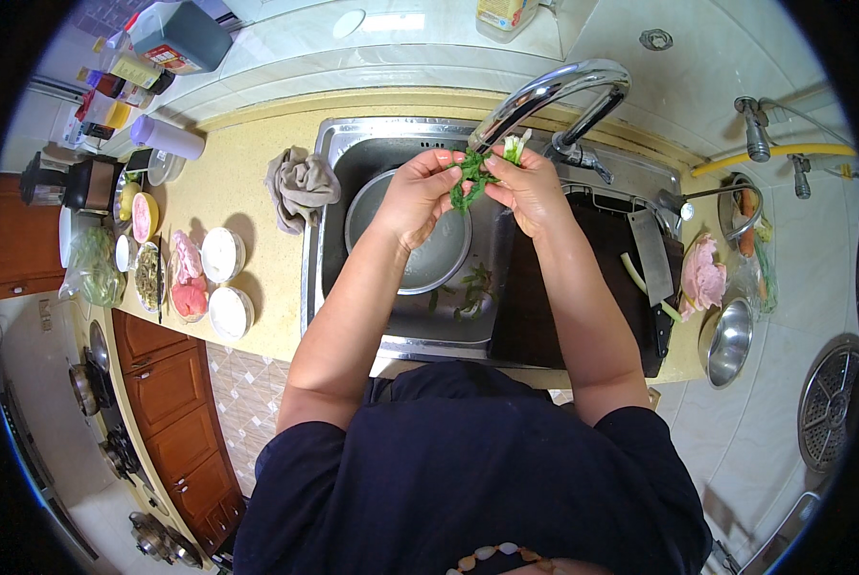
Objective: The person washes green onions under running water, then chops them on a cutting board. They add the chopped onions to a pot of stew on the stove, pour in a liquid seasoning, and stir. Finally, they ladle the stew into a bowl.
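Observation:
Both hands hold a bunch of leafy greens (472, 183) just under the spout of the chrome faucet (523, 104). My left hand (426, 190) pinches the dark green leaves. My right hand (526, 183) grips the bunch nearer its pale stems (515, 146), which stick up past the fingers. Below the hands, a round metal basin (429, 251) stands in the stainless steel sink (400, 323). Loose bits of greens (477, 291) lie on the sink floor beside the basin. Whether water is running cannot be made out.
A dark cutting board (537, 302) covers the sink's right side, bearing a cleaver (650, 255) and a pale green stalk (638, 277). A metal bowl (727, 345) sits near the right counter edge. Leftward are a crumpled cloth (300, 187), white bowls (223, 255) and a lilac bottle (167, 136).

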### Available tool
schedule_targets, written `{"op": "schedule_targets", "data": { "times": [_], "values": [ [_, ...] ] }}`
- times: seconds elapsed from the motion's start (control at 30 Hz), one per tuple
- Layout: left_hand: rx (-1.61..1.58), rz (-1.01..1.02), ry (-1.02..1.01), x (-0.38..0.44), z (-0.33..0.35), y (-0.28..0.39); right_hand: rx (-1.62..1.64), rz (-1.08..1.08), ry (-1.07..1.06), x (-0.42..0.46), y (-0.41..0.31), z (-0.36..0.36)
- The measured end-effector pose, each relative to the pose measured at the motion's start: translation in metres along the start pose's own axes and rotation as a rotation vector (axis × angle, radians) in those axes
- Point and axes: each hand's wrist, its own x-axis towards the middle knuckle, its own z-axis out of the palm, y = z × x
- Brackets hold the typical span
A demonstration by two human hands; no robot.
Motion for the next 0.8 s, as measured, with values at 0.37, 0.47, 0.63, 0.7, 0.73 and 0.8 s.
{"op": "schedule_targets", "data": {
  "times": [0.37, 0.47, 0.63, 0.7, 0.73, 0.8],
  "values": [
    [0.108, 0.107, 0.126, 0.001, 0.003, -0.004, -0.041, -0.033, -0.081, 0.002, -0.002, 0.001],
    [0.196, 0.03, 0.114, -0.004, -0.021, -0.01, 0.086, -0.039, -0.058, 0.007, -0.015, -0.011],
    [0.446, 0.027, 0.123, -0.007, -0.052, -0.035, 0.09, -0.037, -0.047, 0.007, -0.021, -0.009],
    [0.599, 0.068, 0.132, -0.002, -0.07, -0.046, 0.097, -0.04, -0.083, 0.006, -0.021, -0.004],
    [0.727, 0.122, 0.183, 0.0, -0.072, -0.051, 0.083, -0.041, -0.079, 0.005, -0.021, -0.002],
    [0.97, 0.283, 0.256, 0.004, -0.071, -0.056, 0.055, -0.046, -0.067, 0.001, -0.022, 0.003]
  ]
}}
